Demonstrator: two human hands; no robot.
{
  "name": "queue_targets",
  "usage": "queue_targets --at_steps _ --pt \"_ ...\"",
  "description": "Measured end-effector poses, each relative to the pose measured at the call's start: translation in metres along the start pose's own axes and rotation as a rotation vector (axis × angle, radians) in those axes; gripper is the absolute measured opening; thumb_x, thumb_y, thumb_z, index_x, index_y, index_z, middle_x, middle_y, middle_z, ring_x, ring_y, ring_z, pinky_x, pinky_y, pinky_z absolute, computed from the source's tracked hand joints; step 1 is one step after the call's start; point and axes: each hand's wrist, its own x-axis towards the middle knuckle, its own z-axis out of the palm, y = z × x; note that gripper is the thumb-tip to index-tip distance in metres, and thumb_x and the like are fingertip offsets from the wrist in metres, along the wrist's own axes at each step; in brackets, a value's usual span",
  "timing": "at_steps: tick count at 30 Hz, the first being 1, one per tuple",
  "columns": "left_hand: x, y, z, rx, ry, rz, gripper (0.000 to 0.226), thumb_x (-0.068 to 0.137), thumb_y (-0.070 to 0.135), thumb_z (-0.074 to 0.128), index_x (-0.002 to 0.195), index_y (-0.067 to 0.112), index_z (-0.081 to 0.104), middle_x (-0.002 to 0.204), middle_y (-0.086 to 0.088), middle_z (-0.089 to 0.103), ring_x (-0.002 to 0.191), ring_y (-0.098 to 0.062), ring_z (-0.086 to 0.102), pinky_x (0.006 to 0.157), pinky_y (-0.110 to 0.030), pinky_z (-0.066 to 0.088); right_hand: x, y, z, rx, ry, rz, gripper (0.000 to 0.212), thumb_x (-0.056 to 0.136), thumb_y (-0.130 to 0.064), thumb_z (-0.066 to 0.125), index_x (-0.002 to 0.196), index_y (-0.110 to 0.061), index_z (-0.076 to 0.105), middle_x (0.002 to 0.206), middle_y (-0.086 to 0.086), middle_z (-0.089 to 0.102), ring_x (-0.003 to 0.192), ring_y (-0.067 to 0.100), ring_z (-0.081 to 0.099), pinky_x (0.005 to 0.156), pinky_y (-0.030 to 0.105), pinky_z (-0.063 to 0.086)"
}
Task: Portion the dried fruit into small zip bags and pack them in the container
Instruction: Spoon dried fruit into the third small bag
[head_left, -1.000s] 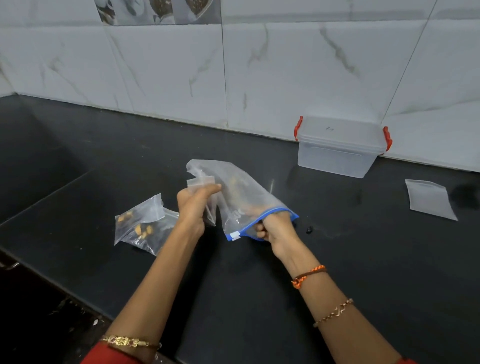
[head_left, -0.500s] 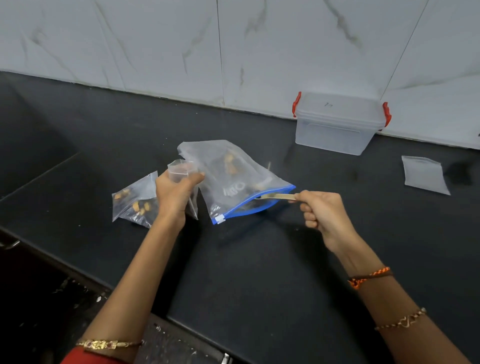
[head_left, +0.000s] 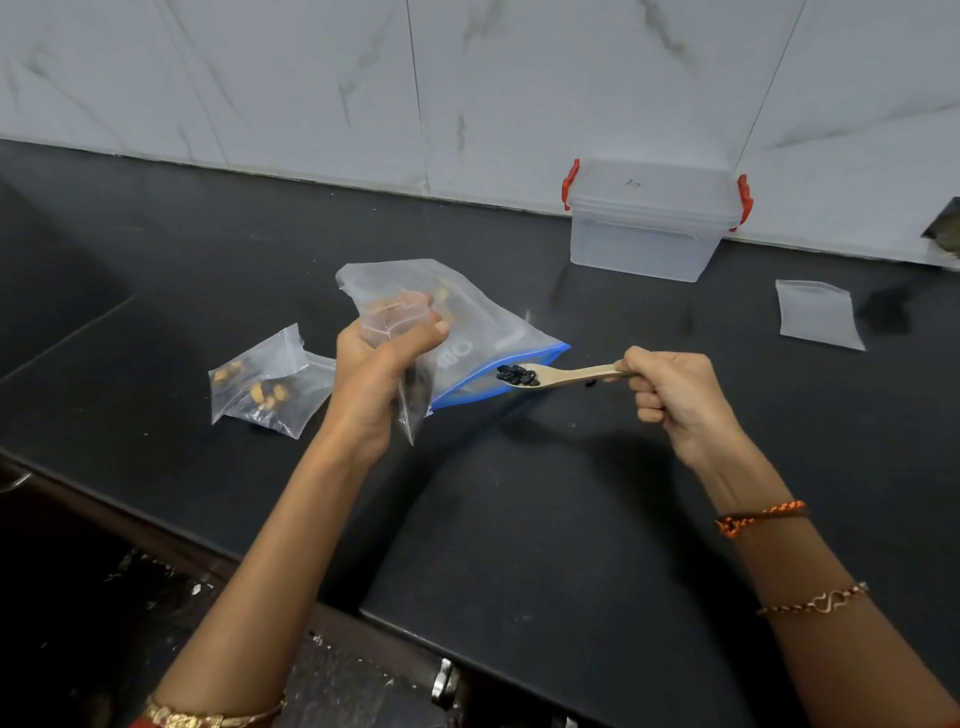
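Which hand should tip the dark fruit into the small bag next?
Right. The right hand already grips the wooden spoon loaded with dark fruit, just outside the big bag. The left hand holds the small bag.

The left hand (head_left: 382, 374) covers much of the small zip bag (head_left: 410, 364) it grips, hiding its mouth. The big bag's (head_left: 467, 322) contents blur behind plastic. A dark object (head_left: 945, 231) is cut off at the right edge.
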Motion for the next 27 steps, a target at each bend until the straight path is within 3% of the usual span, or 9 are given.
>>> queue_targets --at_steps 4,9,14,17,20,23,27 --pt "-0.006 -0.006 0.016 -0.127 -0.087 -0.132 0.026 0.065 0.009 0.060 0.090 0.016 0.063 0.048 0.007 0.051 0.046 -0.003 0.051 0.042 -0.013 0.040 -0.006 -0.004 -0.012 -0.005 -0.012 -0.016 0.025 0.082 -0.002 0.052 0.061 -0.002 0.065 0.048 -0.003 0.030 0.036 0.002 0.023 0.034 0.014 0.017" --pt "-0.005 -0.022 0.025 0.021 -0.113 -0.074 0.029 0.055 0.012 0.066 0.083 0.017 0.065 0.057 0.007 0.047 0.051 -0.005 0.042 0.051 -0.016 0.037 -0.015 -0.011 -0.025 0.032 0.024 -0.033 0.022 0.084 -0.002 0.052 0.066 -0.002 0.063 0.037 -0.010 0.034 0.032 0.002 0.027 0.032 0.012 0.021" --pt "-0.010 -0.039 0.041 0.204 -0.183 0.080 0.021 0.060 0.008 0.060 0.078 0.019 0.062 0.069 0.013 0.059 0.062 0.003 0.054 0.061 -0.011 0.044 -0.024 -0.020 -0.042 0.188 0.068 -0.053 0.023 0.086 -0.002 0.048 0.069 0.000 0.062 0.036 -0.010 0.032 0.030 0.002 0.025 0.031 0.012 0.020" --pt "-0.013 -0.051 0.053 0.355 -0.296 0.150 0.031 0.062 0.008 0.060 0.085 0.028 0.061 0.078 0.011 0.061 0.071 0.004 0.055 0.066 -0.009 0.045 -0.027 -0.028 -0.053 0.219 0.064 -0.077 0.025 0.087 -0.002 0.045 0.068 0.001 0.060 0.035 -0.011 0.030 0.029 0.001 0.023 0.030 0.012 0.018" --pt "-0.014 -0.060 0.065 0.513 -0.378 0.194 0.037 0.063 0.009 0.061 0.097 0.023 0.058 0.085 0.004 0.061 0.076 0.005 0.055 0.070 -0.005 0.043 -0.031 -0.038 -0.063 0.131 0.028 -0.099 0.025 0.087 -0.001 0.046 0.066 0.001 0.060 0.036 -0.012 0.028 0.030 0.001 0.021 0.031 0.012 0.016" --pt "-0.014 -0.064 0.072 0.541 -0.393 0.220 0.040 0.067 0.003 0.063 0.098 0.025 0.053 0.090 0.009 0.057 0.084 0.006 0.054 0.074 -0.005 0.041 -0.035 -0.043 -0.070 -0.041 0.000 -0.125 0.026 0.084 0.001 0.049 0.061 -0.001 0.061 0.037 -0.010 0.029 0.033 0.001 0.021 0.033 0.013 0.015" --pt "-0.015 -0.071 0.074 0.622 -0.405 0.305 0.038 0.063 0.016 0.059 0.100 0.023 0.052 0.092 0.017 0.054 0.090 -0.011 0.053 0.077 -0.022 0.044 -0.036 -0.042 -0.059 -0.277 -0.053 -0.197 0.023 0.079 0.001 0.055 0.058 -0.001 0.063 0.045 0.001 0.031 0.038 0.006 0.023 0.036 0.015 0.018"
